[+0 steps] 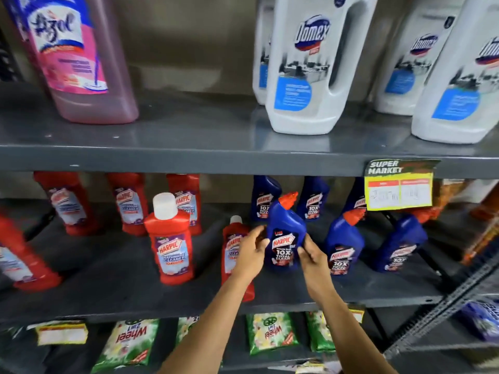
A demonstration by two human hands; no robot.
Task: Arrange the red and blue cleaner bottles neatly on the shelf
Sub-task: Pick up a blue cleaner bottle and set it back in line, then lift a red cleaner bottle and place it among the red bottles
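Observation:
On the middle shelf (113,287) stand several red Harpic bottles on the left and several blue Harpic bottles on the right. A blue bottle with an orange cap (285,228) stands upright at the centre. My left hand (252,251) grips its left side and my right hand (310,255) grips its lower right side. A red bottle (232,247) stands just left of it, partly hidden behind my left hand and forearm. Another red bottle with a white cap (170,238) stands further left. Two more blue bottles (344,244) (401,242) lean to the right.
The upper shelf (189,157) carries a pink Lizol bottle (81,63) and several white Domex bottles (307,66). A yellow price tag (399,188) hangs from its edge. Green Wheel packets (129,344) lie on the shelf below. A metal rack (445,300) slants at the right.

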